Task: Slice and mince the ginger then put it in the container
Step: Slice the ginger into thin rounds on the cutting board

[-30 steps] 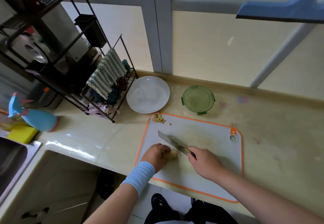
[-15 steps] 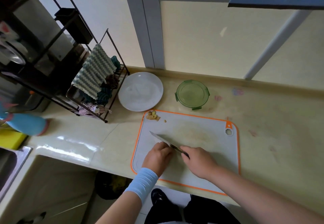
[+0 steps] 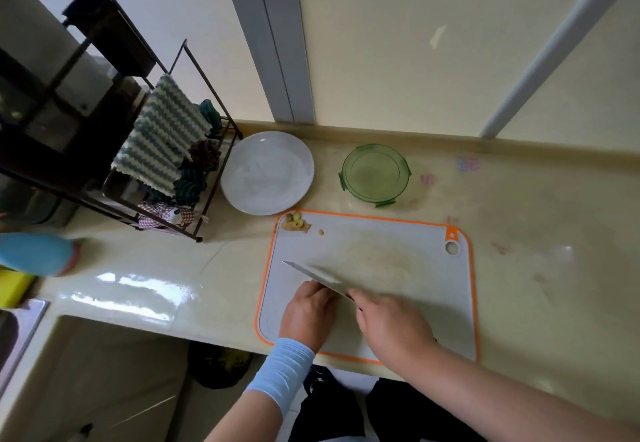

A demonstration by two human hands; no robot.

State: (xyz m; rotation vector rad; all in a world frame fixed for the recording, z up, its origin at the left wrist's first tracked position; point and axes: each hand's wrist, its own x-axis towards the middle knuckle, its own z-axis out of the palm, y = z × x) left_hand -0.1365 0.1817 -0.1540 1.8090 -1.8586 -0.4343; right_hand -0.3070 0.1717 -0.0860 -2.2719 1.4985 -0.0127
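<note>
A white cutting board (image 3: 408,268) with an orange rim lies on the counter. My left hand (image 3: 308,313) is curled over the ginger piece, which is hidden under its fingers. My right hand (image 3: 391,327) grips the handle of a knife (image 3: 311,275), whose blade lies right beside the left fingers and points to the upper left. A small heap of ginger scraps (image 3: 295,223) sits at the board's far left corner. The green round container (image 3: 375,175) stands behind the board.
A white plate (image 3: 267,172) lies left of the container. A black wire rack (image 3: 162,164) with hanging cloths stands at the left. A blue spray bottle (image 3: 34,253) and a yellow sponge (image 3: 10,286) sit by the sink at the far left. The counter's front edge runs just under the board.
The knife blade has come down closer to my left hand, now against its fingers. The ginger piece seen beside the left hand a second ago is now covered. The camera view shifted slightly.
</note>
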